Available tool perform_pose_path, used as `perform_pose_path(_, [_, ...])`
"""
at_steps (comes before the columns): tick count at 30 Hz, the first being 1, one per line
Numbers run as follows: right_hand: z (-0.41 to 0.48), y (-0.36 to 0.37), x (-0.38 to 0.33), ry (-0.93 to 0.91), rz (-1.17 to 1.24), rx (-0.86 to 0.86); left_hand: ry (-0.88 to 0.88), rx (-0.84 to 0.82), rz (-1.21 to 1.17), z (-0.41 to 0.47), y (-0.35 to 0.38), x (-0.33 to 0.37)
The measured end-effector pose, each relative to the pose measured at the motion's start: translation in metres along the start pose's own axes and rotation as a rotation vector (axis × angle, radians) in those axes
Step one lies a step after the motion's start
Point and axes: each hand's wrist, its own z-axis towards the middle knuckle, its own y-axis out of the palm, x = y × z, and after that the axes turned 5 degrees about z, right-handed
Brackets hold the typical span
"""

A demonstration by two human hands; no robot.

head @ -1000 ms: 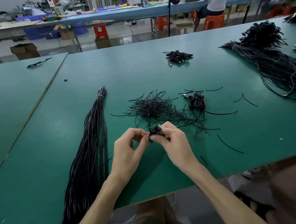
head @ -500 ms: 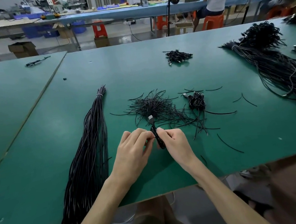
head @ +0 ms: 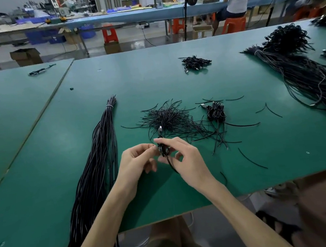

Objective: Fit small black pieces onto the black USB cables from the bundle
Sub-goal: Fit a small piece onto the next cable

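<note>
Fingertips (head: 148, 147) of the left hand (head: 137, 162) and the right hand (head: 189, 161) meet on a small coiled cable (head: 164, 151), low in the middle of the frame, just above the table (head: 45, 196). Both hands pinch it. The left takes it from its left side. The right has its forefinger over the top, and its thumb seems to be beneath. The plug (head: 160, 128) sticks up out of the coil toward the pile of pieces (head: 167, 117), and a tail of cable hangs past the right palm.

The step looks like binding the coil with a piece. To do it well, one hand should keep the loops pinched flat so they cannot spring open. The other should wind the piece tight round the waist of the coil and twist its ends close.

Whether a piece is already on the coil cannot be told: it is black on black, and the fingers cover the middle.

Right of the pile lies another coil (head: 216, 112), with loose pieces scattered about it. The bundle (head: 101, 160) at left runs off the table's near edge, its lower end out of sight. A small heap of coils (head: 196, 62) sits in the upper middle. The large heap (head: 303, 72) at right is cut off by the frame edge.
</note>
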Motion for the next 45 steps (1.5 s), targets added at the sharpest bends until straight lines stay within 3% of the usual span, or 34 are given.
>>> perform_pose_path(8, [0.001, -0.001, 0.001, 0.088, -0.045, 0.130, 0.367, 0.140, 0.549, -0.009, 0.010, -0.003])
perform_pose_path(18, [0.005, -0.008, -0.008, 0.299, 0.199, 0.098, 0.860, 0.149, 0.894, -0.012, 0.017, -0.008])
perform_pose_path(20, [0.005, -0.006, -0.006, 0.308, 0.219, 0.103, 0.828, 0.152, 0.887, -0.011, 0.018, -0.007])
perform_pose_path(22, [0.004, -0.005, -0.006, 0.307, 0.231, 0.114, 0.691, 0.160, 0.761, -0.010, 0.020, -0.005])
perform_pose_path(27, [0.002, -0.009, -0.003, 0.184, 0.152, 0.193, 0.145, 0.094, 0.114, 0.001, 0.011, 0.000])
perform_pose_path(30, [0.001, -0.007, -0.004, 0.060, 0.020, 0.107, 0.001, -0.001, -0.009, 0.000, 0.009, 0.000])
perform_pose_path(32, [0.000, -0.005, -0.007, 0.002, -0.069, 0.067, 0.007, -0.012, -0.003, -0.001, 0.009, 0.000])
perform_pose_path(36, [0.000, -0.006, -0.005, 0.004, -0.103, 0.147, 0.140, 0.026, 0.116, -0.004, 0.012, 0.002])
perform_pose_path(39, [0.001, -0.008, -0.006, 0.100, -0.036, 0.168, 0.309, 0.100, 0.372, -0.009, 0.015, -0.001])
perform_pose_path(45, [0.001, -0.011, -0.002, 0.218, 0.031, 0.055, 0.719, 0.206, 0.851, -0.011, 0.015, -0.004])
